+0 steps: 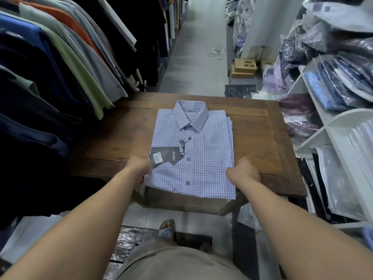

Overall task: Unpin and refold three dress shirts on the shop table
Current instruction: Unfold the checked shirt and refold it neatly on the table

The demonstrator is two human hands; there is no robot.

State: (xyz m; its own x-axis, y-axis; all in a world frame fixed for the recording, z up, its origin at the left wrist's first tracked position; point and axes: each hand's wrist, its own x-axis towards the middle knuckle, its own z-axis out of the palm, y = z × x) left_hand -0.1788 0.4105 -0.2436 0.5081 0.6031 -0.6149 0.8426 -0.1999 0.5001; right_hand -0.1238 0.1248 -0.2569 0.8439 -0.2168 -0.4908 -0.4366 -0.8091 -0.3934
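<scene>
A folded light-blue checked dress shirt (203, 150) lies face up on the wooden shop table (121, 138), collar pointing away from me. A dark hang tag (164, 155) on a black cord rests on its left front. My left hand (140, 167) grips the shirt's lower left edge, fingers curled under the fabric beside the tag. My right hand (245, 170) grips the lower right edge the same way. The shirt's near edge hangs slightly over the table's front. No pins are visible.
A rack of hanging shirts (60, 57) crowds the table's left side. White shelves (333, 122) with bagged shirts stand at the right. Cardboard boxes (244, 67) and plastic bags sit on the floor beyond the table. My sandalled foot (166, 229) shows below.
</scene>
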